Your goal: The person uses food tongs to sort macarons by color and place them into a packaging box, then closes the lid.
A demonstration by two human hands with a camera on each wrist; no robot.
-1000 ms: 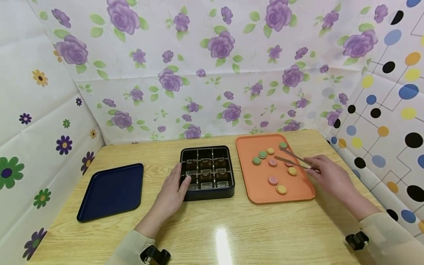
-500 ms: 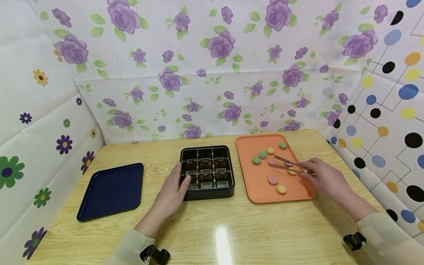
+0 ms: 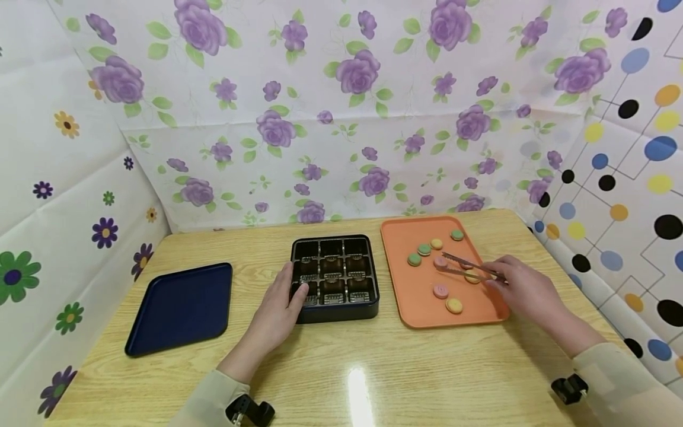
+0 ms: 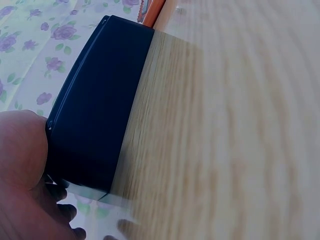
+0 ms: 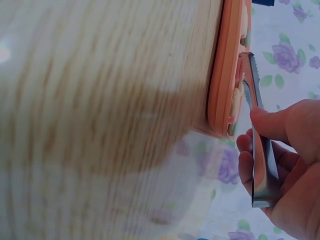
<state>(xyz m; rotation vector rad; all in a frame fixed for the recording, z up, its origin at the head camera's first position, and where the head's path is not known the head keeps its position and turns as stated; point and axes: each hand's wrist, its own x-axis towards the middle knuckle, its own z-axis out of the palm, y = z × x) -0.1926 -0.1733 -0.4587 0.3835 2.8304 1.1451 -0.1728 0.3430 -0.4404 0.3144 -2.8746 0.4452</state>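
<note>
My left hand (image 3: 277,302) rests against the left side of a black box (image 3: 336,313) with a divided insert, the thumb at its front left corner. In the left wrist view the thumb (image 4: 22,145) touches the box's dark wall (image 4: 100,110). My right hand (image 3: 525,289) holds metal tongs (image 5: 264,175) over an orange tray (image 3: 418,305). The parted, serrated tips lie on either side of a pink macaron (image 3: 440,261). Behind the tongs, another pink macaron and a yellow one are partly hidden.
Green macarons (image 3: 414,259), a yellow macaron (image 3: 455,306) and a pink macaron (image 3: 440,291) lie elsewhere on the orange tray. A dark blue tray (image 3: 184,311) sits left of the box on the wooden table (image 3: 405,373). Patterned cloth walls (image 3: 331,160) stand behind and at both sides.
My right hand has brought the tongs from near the green macaron at the back right down and left to the pink one. The left hand and box have stayed put.
</note>
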